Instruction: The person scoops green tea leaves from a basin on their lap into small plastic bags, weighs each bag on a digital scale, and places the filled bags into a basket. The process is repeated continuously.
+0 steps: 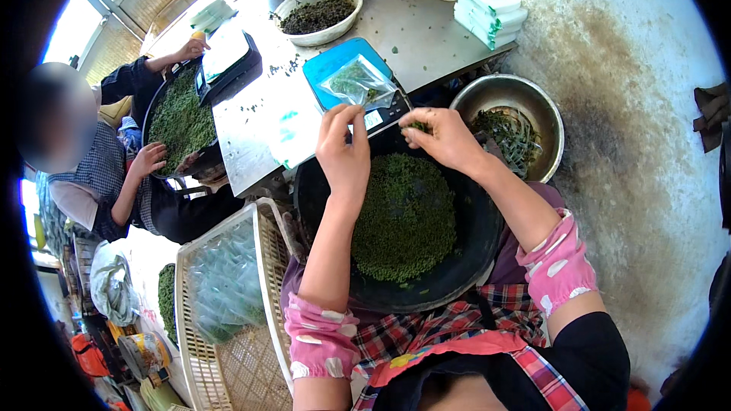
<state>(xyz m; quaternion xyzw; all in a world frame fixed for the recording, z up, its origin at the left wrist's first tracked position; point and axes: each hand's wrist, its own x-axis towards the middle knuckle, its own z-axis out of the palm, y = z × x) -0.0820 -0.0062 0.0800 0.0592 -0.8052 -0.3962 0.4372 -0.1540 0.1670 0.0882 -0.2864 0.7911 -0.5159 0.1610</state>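
Note:
A clear plastic bag [356, 82] with some green leaves inside lies on a blue-topped scale [335, 61] at the table's edge. My left hand [342, 154] is closed, its fingertips pinching at the near edge of this bag. My right hand [449, 138], to the right of the scale, has its fingers curled round a small bunch of green leaves [416, 129]. Below both hands, a wide black basin [476, 259] rests on my lap, holding a thick layer of small green leaves [403, 221].
A metal bowl [558, 118] with green scraps stands at the right. On the table are a white bowl [352, 25] of dark leaves and stacked white bags [491, 11]. A crate [263, 259] with filled bags sits at left. A co-worker [114, 160] handles another basin of greens.

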